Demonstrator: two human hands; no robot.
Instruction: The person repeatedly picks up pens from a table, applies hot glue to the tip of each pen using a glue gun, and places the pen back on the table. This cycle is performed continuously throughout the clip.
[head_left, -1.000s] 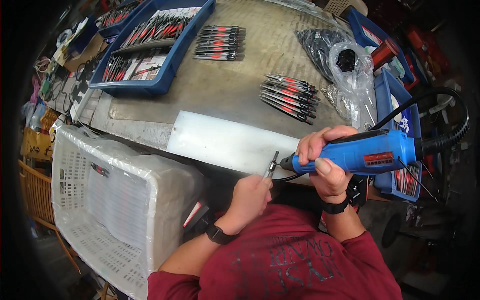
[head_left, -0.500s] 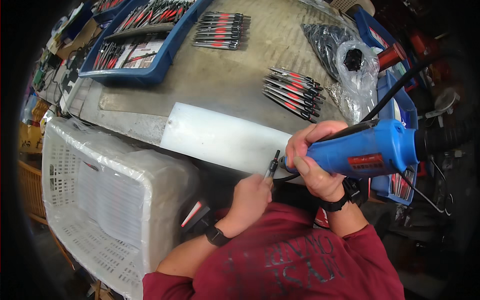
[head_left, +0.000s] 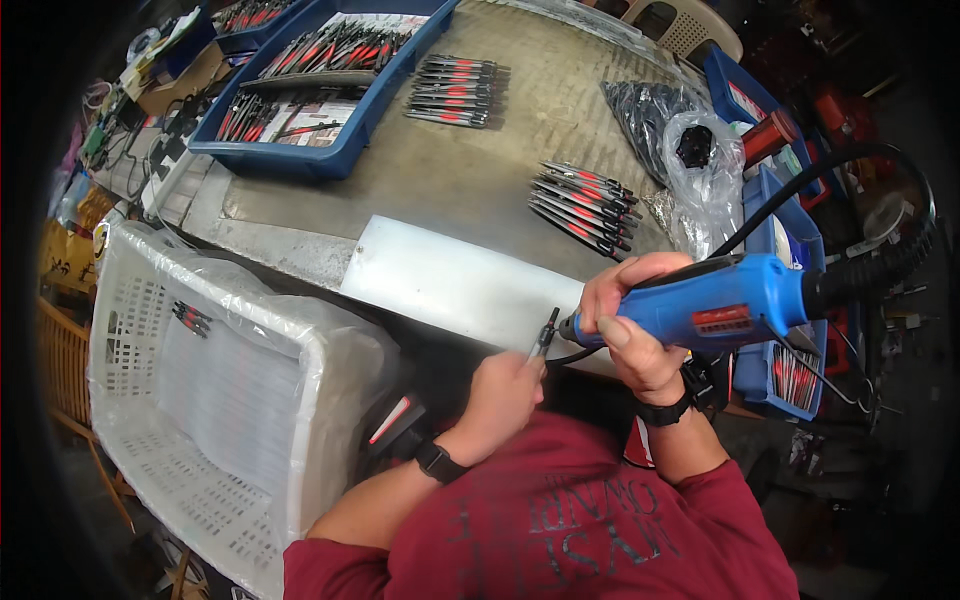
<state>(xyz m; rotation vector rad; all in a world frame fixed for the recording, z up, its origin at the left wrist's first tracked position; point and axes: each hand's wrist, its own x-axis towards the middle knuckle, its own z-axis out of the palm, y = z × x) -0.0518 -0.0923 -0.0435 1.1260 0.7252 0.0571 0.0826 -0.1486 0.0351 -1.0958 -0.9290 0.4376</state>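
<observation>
My left hand [head_left: 503, 395] is closed around a silver and black pen [head_left: 546, 335], whose dark end points up and away from me. In my right hand [head_left: 645, 350] is a blue corded power tool [head_left: 725, 305], gripped near its front, with its nose facing left toward the pen. Nose and pen are very close; I cannot tell whether they touch. Below them lies a white board [head_left: 450, 275] along the table's near edge. A fanned pile of grey, red and black pens [head_left: 583, 208] rests just beyond the tool.
Another pen stack [head_left: 455, 90] sits farther back, beside a blue bin [head_left: 330, 165] of pens. A plastic-lined white crate [head_left: 300, 420] stands at left, holding several pens [head_left: 190, 318]. At right are clear bags of dark parts [head_left: 695, 150] and a thick black cable [head_left: 800, 190].
The view has shifted slightly, and pens inside the crate now show. Both hands keep their grips, with the pen and the tool's nose nearly where they were.
</observation>
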